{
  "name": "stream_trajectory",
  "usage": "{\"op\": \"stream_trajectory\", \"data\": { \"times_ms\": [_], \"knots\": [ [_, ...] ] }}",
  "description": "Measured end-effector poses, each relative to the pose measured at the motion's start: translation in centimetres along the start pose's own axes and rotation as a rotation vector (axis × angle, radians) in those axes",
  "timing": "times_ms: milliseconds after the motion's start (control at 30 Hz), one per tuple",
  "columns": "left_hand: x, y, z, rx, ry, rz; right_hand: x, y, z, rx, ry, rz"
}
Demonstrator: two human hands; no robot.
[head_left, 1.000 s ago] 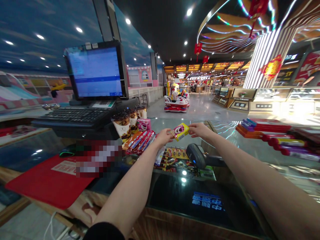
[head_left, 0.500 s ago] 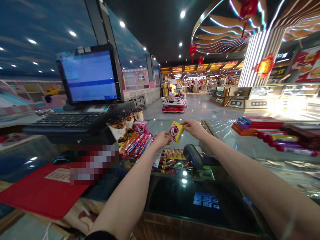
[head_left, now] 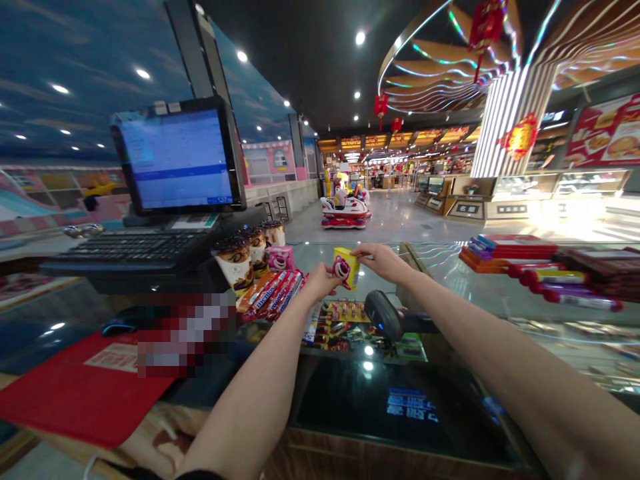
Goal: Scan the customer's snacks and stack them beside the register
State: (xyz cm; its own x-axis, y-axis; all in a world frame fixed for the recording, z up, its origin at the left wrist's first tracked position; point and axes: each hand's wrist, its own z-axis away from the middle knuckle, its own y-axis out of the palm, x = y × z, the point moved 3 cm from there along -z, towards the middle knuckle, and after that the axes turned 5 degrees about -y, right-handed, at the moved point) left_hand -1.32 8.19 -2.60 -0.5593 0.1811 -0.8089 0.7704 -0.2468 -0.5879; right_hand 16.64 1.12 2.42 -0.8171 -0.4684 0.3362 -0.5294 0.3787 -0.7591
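Note:
A small yellow box (head_left: 346,269) with a pink-and-white cartoon face is held up between my two hands, above the glass counter. My left hand (head_left: 321,283) pinches its lower left side. At its upper right edge, the fingers of my right hand (head_left: 379,260) are closed on it. Just below and to the right stands a black barcode scanner (head_left: 384,315) with a blue light. Left of my left hand lie several Mentos rolls (head_left: 277,292), with a pink box (head_left: 280,259) behind them and lidded cups (head_left: 235,263) beside it.
On the left are a monitor (head_left: 177,157), a keyboard (head_left: 130,248), a mouse (head_left: 134,320) and a red mat (head_left: 75,393). Stacked candy packs (head_left: 515,250) and tubes (head_left: 580,299) lie at the right. Beyond the counter stands a white-and-red kiddie ride (head_left: 345,208).
The yellow box has turned from a tilt to nearly upright, showing more of its side. Both hands still hold it, and the view has shifted slightly.

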Motion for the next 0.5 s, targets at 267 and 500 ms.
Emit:
{"op": "stream_trajectory", "data": {
  "times_ms": [267,500],
  "knots": [
    [-2.9,-2.4,1.8,-0.352,0.495,-0.248,0.4,0.0,0.3,0.025,-0.061,-0.021],
    [-4.2,-2.8,2.8,-0.237,0.728,-0.366,1.8,-0.3,0.2,0.066,-0.064,0.039]
  ]
}}
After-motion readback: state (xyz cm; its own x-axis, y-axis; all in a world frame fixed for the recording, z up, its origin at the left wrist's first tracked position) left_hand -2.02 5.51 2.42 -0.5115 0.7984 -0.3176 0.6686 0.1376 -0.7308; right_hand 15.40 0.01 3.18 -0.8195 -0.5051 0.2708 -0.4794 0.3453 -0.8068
